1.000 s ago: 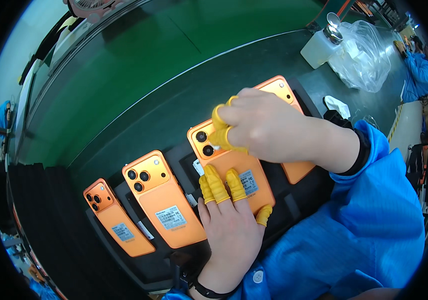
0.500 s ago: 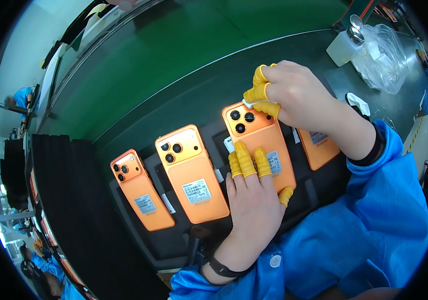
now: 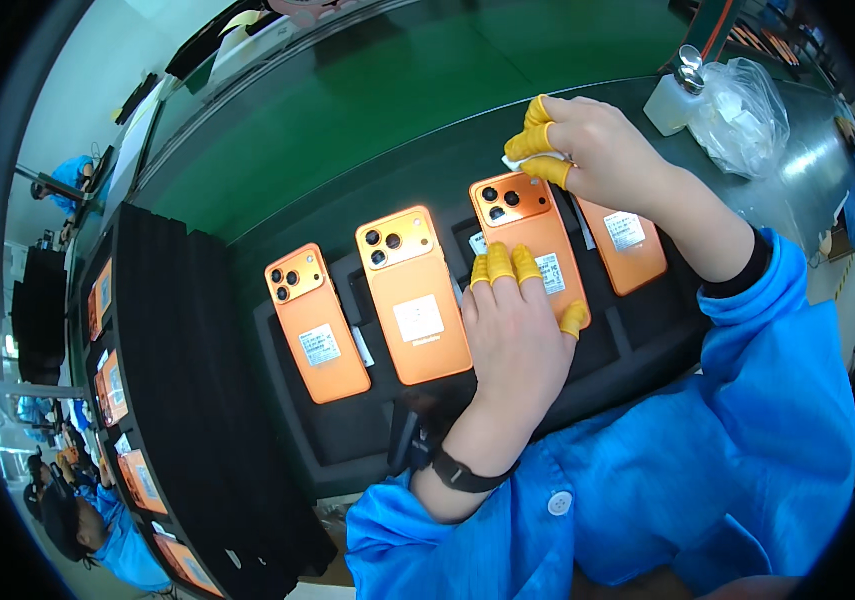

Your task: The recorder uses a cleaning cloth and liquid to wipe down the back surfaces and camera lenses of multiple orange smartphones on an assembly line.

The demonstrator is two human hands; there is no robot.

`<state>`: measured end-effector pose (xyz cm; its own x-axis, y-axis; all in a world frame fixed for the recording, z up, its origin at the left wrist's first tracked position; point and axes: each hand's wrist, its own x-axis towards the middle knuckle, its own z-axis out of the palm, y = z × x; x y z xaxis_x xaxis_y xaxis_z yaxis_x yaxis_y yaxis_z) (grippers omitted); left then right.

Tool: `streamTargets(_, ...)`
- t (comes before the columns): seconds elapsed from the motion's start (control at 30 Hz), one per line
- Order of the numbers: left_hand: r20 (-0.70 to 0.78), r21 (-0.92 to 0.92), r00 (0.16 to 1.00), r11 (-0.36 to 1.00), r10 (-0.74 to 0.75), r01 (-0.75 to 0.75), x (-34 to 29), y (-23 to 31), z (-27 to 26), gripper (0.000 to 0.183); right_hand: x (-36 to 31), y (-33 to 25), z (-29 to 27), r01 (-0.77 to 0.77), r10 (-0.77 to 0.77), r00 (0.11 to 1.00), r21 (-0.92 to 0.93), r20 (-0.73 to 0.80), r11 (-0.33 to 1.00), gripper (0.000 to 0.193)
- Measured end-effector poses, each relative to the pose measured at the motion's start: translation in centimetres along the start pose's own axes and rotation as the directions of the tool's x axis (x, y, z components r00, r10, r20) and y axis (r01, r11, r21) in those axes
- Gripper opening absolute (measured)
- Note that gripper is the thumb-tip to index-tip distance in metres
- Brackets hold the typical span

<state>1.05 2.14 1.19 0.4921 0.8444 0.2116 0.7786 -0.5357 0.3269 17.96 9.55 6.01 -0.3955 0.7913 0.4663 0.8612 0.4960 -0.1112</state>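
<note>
An orange smartphone point(image 3: 526, 226), back up, lies in a black foam tray under my hands. My left hand point(image 3: 523, 335), in yellow finger cots, holds it, fingertips stretched over its back and thumb at its lower right edge. Just above its top edge, my right hand point(image 3: 593, 150), also in yellow finger cots, pinches a small folded white cloth point(image 3: 520, 163). Whether the cloth touches the phone, I cannot tell. Two more orange phones, the nearer one point(image 3: 414, 275) and the outer one point(image 3: 320, 350), lie to the left. Another point(image 3: 625, 255) sits to the right, partly beneath my right forearm.
Stacked black foam trays point(image 3: 233, 400) stand at the left, with orange phones in slots along their far side. A white pump bottle point(image 3: 675, 100) and a clear plastic bag point(image 3: 743, 118) are at the back right. Co-workers in blue sit beyond the left edge.
My right hand has drawn away from the camera area to above the phone's top edge, still with the cloth. The whole view has shifted, bringing more of the left stack into sight.
</note>
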Motion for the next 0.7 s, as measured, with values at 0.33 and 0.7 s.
streamTargets(0.33,-0.306,0.336,0.920,0.877,-0.244,0.344,-5.7,-8.7,-4.5,0.053,5.9,-4.3,0.9,0.175,-0.186,0.979,-0.123,-0.084,0.977,0.013)
streamTargets(0.7,-0.200,0.199,0.827,0.804,-0.526,0.560,-7.6,-12.3,-3.0,0.071,11.3,-14.4,9.9,0.331,-0.313,0.939,-0.134,0.141,0.934,0.011)
